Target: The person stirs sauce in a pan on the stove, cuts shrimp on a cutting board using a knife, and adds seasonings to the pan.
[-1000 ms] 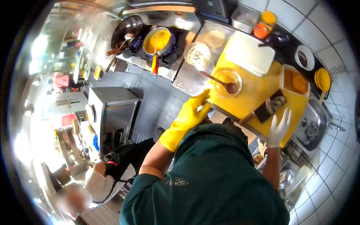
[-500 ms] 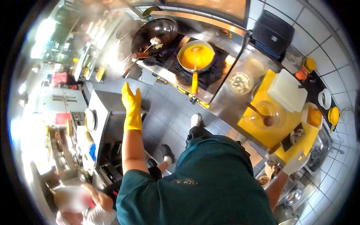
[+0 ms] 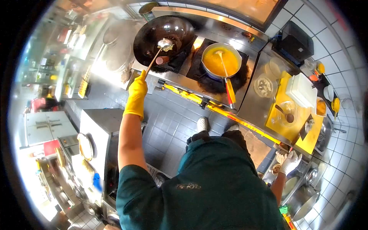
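My left hand [image 3: 138, 93], in a yellow rubber glove, is closed round the end of a ladle's [image 3: 155, 58] long handle. The ladle's bowl rests inside a dark wok [image 3: 180, 27] on the stove, with some food residue around it. My right hand [image 3: 290, 163], in a whitish glove, hangs low at my side beside several small containers [image 3: 276, 168]. Its fingers look spread, with nothing visible in them. A pan [image 3: 238, 73] of yellow liquid stands on the burner right of the wok, a utensil leaning in it.
A yellow cutting board [image 3: 274, 119] on the right counter carries a clear bowl [image 3: 291, 115] with a spoon and a white lidded box [image 3: 301, 90]. Beyond it lies a sink [image 3: 326, 134]. A steel worktop [image 3: 101, 119] stands to my left, and tiled floor [image 3: 168, 122] lies between.
My left hand has moved up to the wok and taken hold of the ladle handle. My right hand has moved left a little. I have stepped, and the other person has mostly left view.
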The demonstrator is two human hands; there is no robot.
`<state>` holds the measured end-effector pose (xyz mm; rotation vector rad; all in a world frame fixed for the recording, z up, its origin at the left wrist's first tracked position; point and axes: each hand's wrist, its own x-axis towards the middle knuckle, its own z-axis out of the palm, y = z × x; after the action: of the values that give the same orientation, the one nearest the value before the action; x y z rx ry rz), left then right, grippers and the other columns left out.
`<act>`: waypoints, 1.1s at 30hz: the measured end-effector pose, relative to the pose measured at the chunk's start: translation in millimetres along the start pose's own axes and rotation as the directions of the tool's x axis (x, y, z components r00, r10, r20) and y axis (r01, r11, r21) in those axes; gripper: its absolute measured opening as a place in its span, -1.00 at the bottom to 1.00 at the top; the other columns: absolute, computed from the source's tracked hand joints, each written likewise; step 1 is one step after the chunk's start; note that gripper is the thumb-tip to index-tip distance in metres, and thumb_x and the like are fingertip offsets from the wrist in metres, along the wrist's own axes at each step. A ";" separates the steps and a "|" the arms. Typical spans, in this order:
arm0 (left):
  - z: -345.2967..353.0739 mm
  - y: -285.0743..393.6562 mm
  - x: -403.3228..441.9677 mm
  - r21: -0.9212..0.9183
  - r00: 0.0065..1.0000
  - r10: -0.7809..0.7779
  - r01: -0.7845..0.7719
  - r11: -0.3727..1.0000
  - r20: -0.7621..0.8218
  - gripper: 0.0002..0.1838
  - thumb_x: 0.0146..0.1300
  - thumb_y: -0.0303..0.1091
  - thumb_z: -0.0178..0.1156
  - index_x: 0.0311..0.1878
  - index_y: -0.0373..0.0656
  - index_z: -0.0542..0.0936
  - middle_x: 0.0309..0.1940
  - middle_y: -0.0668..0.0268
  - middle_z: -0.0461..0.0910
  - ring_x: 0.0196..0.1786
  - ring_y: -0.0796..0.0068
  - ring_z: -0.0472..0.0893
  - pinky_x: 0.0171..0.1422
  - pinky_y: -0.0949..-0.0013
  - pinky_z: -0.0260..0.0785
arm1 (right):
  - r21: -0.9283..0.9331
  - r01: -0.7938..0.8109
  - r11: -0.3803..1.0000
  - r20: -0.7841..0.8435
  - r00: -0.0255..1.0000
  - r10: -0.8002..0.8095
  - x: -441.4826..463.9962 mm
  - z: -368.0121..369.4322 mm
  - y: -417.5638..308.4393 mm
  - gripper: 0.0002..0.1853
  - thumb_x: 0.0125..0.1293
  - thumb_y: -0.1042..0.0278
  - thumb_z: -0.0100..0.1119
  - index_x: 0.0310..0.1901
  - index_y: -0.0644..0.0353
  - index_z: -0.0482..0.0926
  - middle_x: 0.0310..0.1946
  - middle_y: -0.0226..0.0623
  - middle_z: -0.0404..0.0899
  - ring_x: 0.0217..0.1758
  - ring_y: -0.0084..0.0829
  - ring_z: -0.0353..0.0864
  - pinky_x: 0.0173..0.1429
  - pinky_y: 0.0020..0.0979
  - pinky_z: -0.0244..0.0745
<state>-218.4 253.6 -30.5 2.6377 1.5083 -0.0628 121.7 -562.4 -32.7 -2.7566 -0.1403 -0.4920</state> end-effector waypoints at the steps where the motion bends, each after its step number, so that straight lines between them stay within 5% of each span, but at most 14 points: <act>1: -1.3 0.1 -10.1 -0.070 0.998 0.032 -0.036 0.997 -0.047 -0.35 0.35 -0.35 0.20 0.53 0.19 0.42 -0.11 -0.03 0.74 0.04 -0.07 0.72 0.15 0.02 0.54 | 0.035 -0.035 0.999 0.020 0.999 0.035 -4.3 1.1 0.8 -0.80 0.35 0.50 0.31 -0.04 0.31 0.75 0.33 0.27 0.48 0.44 0.13 0.47 0.50 -0.09 0.39; 4: 2.5 -20.0 -17.1 -0.434 0.995 0.079 -0.099 0.896 -0.065 -0.33 0.34 -0.33 0.23 0.54 0.20 0.42 -0.26 0.04 0.74 -0.24 0.08 0.75 -0.11 0.11 0.59 | -0.060 -0.054 0.997 0.020 0.998 0.056 -13.5 7.0 1.3 -0.78 0.37 0.51 0.27 -0.01 0.37 0.74 0.38 0.26 0.43 0.40 0.06 0.53 0.42 -0.13 0.48; 5: -56.6 16.2 -35.3 -0.594 0.926 -0.149 0.340 0.729 0.347 -0.38 0.38 -0.29 0.28 0.52 0.10 0.46 -0.35 0.22 0.69 -0.48 0.36 0.64 -0.41 0.29 0.51 | 0.012 -0.092 0.996 0.020 0.996 0.091 -16.0 11.4 -1.0 -0.77 0.38 0.50 0.27 -0.01 0.39 0.74 0.40 0.25 0.41 0.37 0.04 0.55 0.39 -0.15 0.52; 8: -67.2 12.4 -46.4 -0.824 0.919 -0.057 0.376 0.424 0.389 -0.42 0.46 -0.32 0.20 0.53 0.06 0.44 -0.44 0.30 0.63 -0.62 0.53 0.48 -0.56 0.40 0.34 | 0.128 -0.153 0.980 0.027 0.988 0.150 -23.9 17.9 -11.9 -0.76 0.39 0.48 0.26 -0.01 0.44 0.73 0.46 0.23 0.33 0.29 -0.02 0.62 0.28 -0.21 0.60; 13: -71.2 11.3 -51.3 -0.825 0.835 0.126 0.549 -0.133 0.535 -0.62 0.54 -0.19 0.16 0.36 0.05 0.50 -0.38 0.29 0.61 -0.67 0.63 0.32 -0.64 0.53 0.09 | 0.035 -0.103 0.994 0.024 0.994 0.103 -39.5 16.1 -14.0 -0.75 0.33 0.39 0.33 -0.08 0.40 0.76 0.44 0.28 0.36 0.29 0.04 0.62 0.31 -0.17 0.58; 16: -37.8 -3.3 -25.7 -0.714 0.741 0.305 0.666 -0.217 0.599 -0.68 0.54 -0.19 0.17 0.29 0.05 0.53 -0.39 0.28 0.60 -0.67 0.64 0.30 -0.63 0.54 0.08 | -0.033 -0.052 0.998 -0.011 0.999 0.051 -50.4 17.8 -5.0 -0.76 0.32 0.33 0.32 -0.13 0.33 0.78 0.36 0.28 0.46 0.39 0.11 0.52 0.47 -0.12 0.44; 20: -28.7 16.1 -18.4 -0.794 0.798 0.130 0.601 -0.095 0.588 -0.69 0.53 -0.17 0.18 0.24 0.02 0.57 -0.41 0.33 0.58 -0.67 0.61 0.31 -0.63 0.53 0.09 | -0.036 -0.084 0.996 -0.030 0.996 0.083 -60.3 9.2 0.2 -0.75 0.39 0.28 0.29 -0.15 0.31 0.78 0.30 0.21 0.56 0.45 0.14 0.45 0.51 -0.10 0.36; 24: -34.5 29.9 -13.2 -0.884 0.914 0.006 0.392 0.253 0.407 -0.49 0.49 -0.28 0.18 0.47 0.04 0.46 -0.47 0.28 0.61 -0.61 0.51 0.49 -0.62 0.40 0.26 | 0.099 -0.145 0.984 -0.020 0.989 0.148 -65.4 0.5 4.3 -0.76 0.40 0.27 0.31 -0.21 0.31 0.79 0.35 0.18 0.52 0.45 0.12 0.44 0.52 -0.10 0.34; 28: -25.1 37.0 21.9 -0.591 0.991 -0.099 0.133 0.795 0.090 -0.38 0.38 -0.26 0.26 0.52 0.11 0.46 -0.24 0.06 0.77 -0.33 0.16 0.75 -0.23 0.16 0.60 | -0.061 -0.083 0.995 -0.033 0.996 0.081 -72.7 -15.8 -1.7 -0.75 0.41 0.29 0.31 -0.30 0.32 0.78 0.34 0.17 0.53 0.42 0.08 0.47 0.52 -0.09 0.32; 33: -30.9 50.1 59.2 -0.200 0.988 0.056 -0.084 0.976 -0.142 -0.37 0.40 -0.25 0.17 0.53 0.43 0.42 0.07 0.01 0.72 0.05 -0.10 0.73 0.17 -0.02 0.56 | -0.155 -0.047 0.987 -0.037 0.998 0.042 -83.6 -10.9 12.9 -0.73 0.42 0.28 0.29 -0.28 0.35 0.77 0.31 0.18 0.55 0.34 0.07 0.53 0.47 -0.12 0.37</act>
<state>-145.7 282.5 -1.5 2.5699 1.3732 0.2689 42.0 -581.4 -56.5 -2.8947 -0.0331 -0.5587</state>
